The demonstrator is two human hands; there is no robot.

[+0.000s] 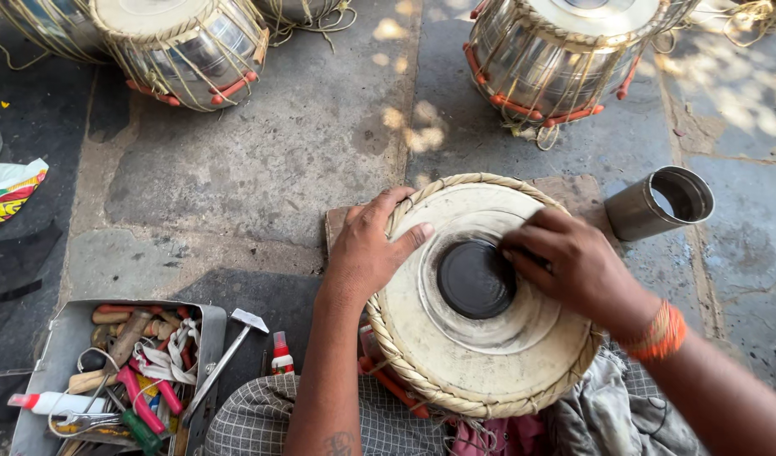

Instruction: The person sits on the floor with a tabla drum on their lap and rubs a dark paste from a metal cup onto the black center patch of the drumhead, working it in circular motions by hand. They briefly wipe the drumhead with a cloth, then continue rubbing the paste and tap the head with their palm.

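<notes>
Nearby, red-capped white tube (46, 403) in tool tray (42, 359)

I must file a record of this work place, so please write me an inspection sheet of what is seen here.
Surface: grey stone floor, worn and patchy, with sun spots.
Job's things: drum with a pale skin and a black centre patch, ringed by a braided rim.
Clutter: metal tool tray full of hand tools, small hammer, small red-capped bottle, steel cup on its side, cloths by the drum.
Hands: left hand rests flat on the drum's rim; right hand presses at the black patch; whether it holds something cannot be told.
Cables: nothing seen.
Surroundings: two more metal drums with cord lacing; a printed bag at the left edge.
</notes>
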